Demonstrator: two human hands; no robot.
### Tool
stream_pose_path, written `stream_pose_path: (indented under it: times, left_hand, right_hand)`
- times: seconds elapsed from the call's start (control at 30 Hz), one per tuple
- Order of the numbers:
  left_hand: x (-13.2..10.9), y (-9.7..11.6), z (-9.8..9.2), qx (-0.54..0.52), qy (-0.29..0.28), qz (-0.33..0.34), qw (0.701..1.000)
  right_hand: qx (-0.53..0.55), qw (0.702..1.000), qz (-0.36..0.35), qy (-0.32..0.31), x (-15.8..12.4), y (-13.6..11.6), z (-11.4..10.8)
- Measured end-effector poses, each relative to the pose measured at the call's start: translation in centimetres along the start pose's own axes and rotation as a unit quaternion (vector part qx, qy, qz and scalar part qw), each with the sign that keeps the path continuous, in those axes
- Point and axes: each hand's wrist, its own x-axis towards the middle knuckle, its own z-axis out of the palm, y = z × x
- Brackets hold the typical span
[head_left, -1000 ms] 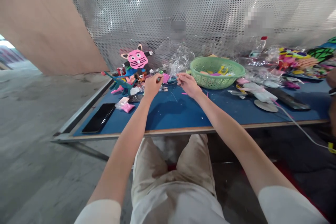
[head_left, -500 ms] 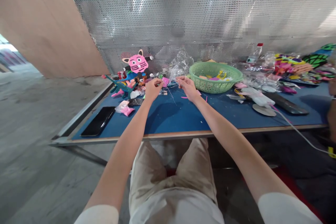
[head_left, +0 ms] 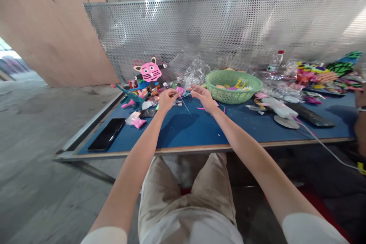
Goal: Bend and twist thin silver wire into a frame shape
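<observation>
One strand (head_left: 186,106), likely light, springy, best pinched by its end: left hand (head_left: 168,100) grips there; right hand (head_left: 203,96), I can't tell.

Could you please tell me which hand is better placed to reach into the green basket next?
Probably the right hand: it is beside the left end of the green basket, while the left hand is farther away, with the right hand in between.

On the table (head_left: 183,134), the phone (head_left: 107,134) lies left of the hands (head_left: 166,101), the basket (head_left: 233,96) to their right.
</observation>
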Motion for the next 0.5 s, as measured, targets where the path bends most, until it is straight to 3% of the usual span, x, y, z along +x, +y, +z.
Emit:
stream_pose_path:
  times: [0.23,0.5]
  left_hand:
    - [0.0,0.0,-0.1,-0.004,0.007,-0.014,1.0]
    - [-0.4,1.5,0.1,-0.035,-0.004,-0.012,0.999]
  right_hand:
    - [-0.093,0.996,-0.005,-0.007,-0.1,0.2,-0.3]
    - [-0.299,0.952,0.0,-0.062,-0.3,1.4,-0.5]
